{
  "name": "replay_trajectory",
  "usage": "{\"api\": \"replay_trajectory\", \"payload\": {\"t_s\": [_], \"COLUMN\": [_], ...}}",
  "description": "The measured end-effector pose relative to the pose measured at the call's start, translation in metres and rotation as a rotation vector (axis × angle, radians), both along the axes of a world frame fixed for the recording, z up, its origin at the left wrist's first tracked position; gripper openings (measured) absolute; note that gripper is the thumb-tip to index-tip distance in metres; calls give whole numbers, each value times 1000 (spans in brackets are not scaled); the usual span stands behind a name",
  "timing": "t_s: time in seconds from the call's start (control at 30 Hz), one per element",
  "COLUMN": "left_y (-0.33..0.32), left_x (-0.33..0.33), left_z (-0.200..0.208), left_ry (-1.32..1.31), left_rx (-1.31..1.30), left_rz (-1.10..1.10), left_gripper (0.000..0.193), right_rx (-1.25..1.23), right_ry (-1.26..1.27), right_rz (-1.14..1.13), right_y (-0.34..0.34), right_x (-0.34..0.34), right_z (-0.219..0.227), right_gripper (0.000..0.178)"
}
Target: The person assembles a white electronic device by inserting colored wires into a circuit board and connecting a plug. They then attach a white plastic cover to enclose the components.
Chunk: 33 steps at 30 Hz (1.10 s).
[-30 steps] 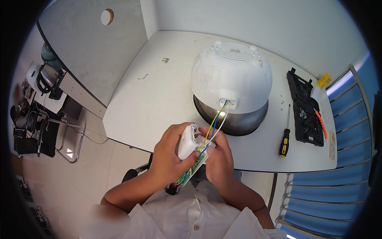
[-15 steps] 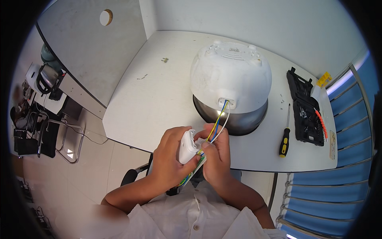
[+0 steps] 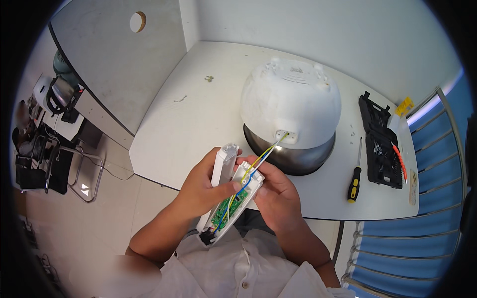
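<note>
In front of my chest I hold a long white plastic handle case, parted lengthwise. My left hand (image 3: 198, 191) grips the white cover half (image 3: 223, 166), its thumb lying over the other half. My right hand (image 3: 279, 201) is closed round the edge of that other half, the wired housing (image 3: 255, 184). Inside it sit a green circuit board (image 3: 237, 202) and a black part (image 3: 206, 236) at the near end. Yellow-green, blue and white wires (image 3: 267, 154) run from the housing to a small socket plate (image 3: 286, 135) on an upturned white rounded appliance body (image 3: 290, 102).
The appliance body rests on a steel bowl-shaped base (image 3: 303, 161) on the white table (image 3: 169, 144). To the right lie a yellow-black screwdriver (image 3: 354, 185), a black tool case (image 3: 381, 154) and an orange-red tool (image 3: 400, 161). Small screws (image 3: 180, 99) are at left.
The handle case has turned, and its halves are now spread apart, exposing the circuit board and wires. My right hand has shifted from the wires to the housing's edge.
</note>
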<state>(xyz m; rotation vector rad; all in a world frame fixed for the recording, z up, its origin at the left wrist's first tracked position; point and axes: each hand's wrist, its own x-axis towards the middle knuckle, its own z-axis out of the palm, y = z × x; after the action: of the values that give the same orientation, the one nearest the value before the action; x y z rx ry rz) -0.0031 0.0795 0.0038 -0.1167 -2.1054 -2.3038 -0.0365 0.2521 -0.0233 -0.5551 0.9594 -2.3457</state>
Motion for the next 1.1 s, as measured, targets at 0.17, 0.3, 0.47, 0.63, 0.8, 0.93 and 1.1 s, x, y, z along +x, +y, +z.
{"api": "replay_trajectory", "payload": {"t_s": [0.17, 0.3, 0.47, 0.63, 0.8, 0.93, 1.1], "left_y": [-4, -5, -10, -10, -12, -12, -14], "left_x": [-5, -9, -15, -13, -14, -15, -15], "left_z": [5, 5, 1, 4, 4, 1, 1], "left_ry": [-160, -230, -237, -204, -202, -171, -17], "left_rx": [257, 329, 348, 380, 410, 329, -28], "left_rz": [-134, -169, -210, -168, -126, -125, -1], "left_gripper": [55, 56, 56, 57, 58, 57, 59], "right_rx": [-19, 31, -10, -25, -21, -28, 82], "right_ry": [153, 189, 252, 273, 337, 411, 422], "right_rz": [48, 100, 111, 76, -2, -38, -179], "right_y": [-3, -3, -8, -16, -21, -21, -19], "right_x": [-14, -23, -31, -35, -35, -37, -32], "right_z": [-7, 1, -1, -2, -5, -9, -5], "right_gripper": [57, 57, 50, 47, 46, 42, 40]}}
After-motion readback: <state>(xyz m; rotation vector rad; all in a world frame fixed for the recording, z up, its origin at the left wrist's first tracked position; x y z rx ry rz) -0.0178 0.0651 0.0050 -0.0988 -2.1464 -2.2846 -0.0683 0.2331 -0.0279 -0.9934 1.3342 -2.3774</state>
